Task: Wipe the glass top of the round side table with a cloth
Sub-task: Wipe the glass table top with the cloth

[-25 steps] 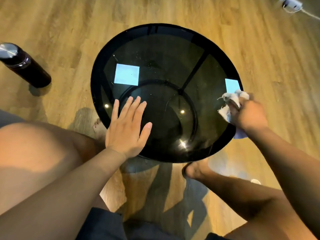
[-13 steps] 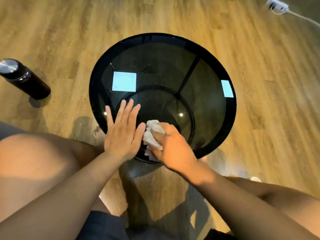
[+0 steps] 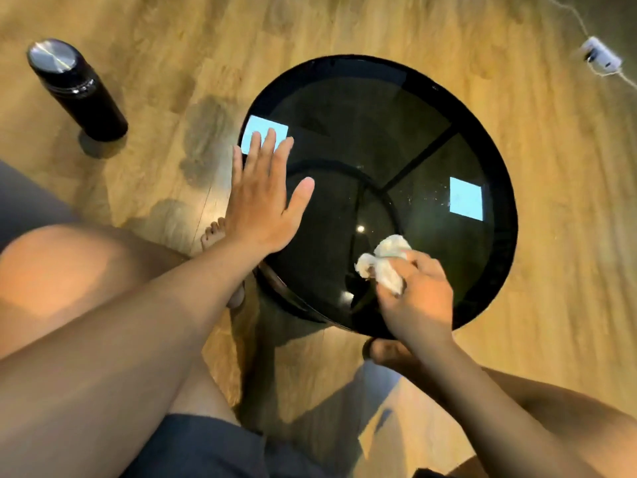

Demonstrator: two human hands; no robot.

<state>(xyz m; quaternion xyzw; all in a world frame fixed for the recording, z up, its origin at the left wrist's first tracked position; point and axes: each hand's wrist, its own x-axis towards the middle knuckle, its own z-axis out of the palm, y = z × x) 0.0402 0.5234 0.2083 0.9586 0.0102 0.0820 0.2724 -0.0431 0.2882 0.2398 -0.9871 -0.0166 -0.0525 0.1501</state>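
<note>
**Cloth hand has shifted to the near right part of the glass**

Since half a second ago, the right hand [image 3: 418,298] has been moving away from the left hand [image 3: 263,201]; before it was touching beside it, and now the two are lying well apart on the glass top [image 3: 372,139]. The left hand has also been sliding toward the far left rim, and its fingertips are now covering a part of the pale square reflection [image 3: 267,132] there.

The right hand is closing its fingers around a crumpled white cloth [image 3: 384,262] and is pressing it on the glass, in the near part of the round side table [image 3: 503,257], a little right of the middle. The cloth is sticking out from the fingers toward the left and the far side. The left hand is lying flat on the glass with the fingers spread wide and the thumb held apart, and it is holding nothing.

A black bottle [image 3: 77,89] with a metal cap is standing upright on the wooden floor [image 3: 344,25], well apart from the table on the left. A white plug adapter [image 3: 601,58] with a cable is lying on the floor at the far right. Bare knees and feet of the person are showing near the table.
</note>
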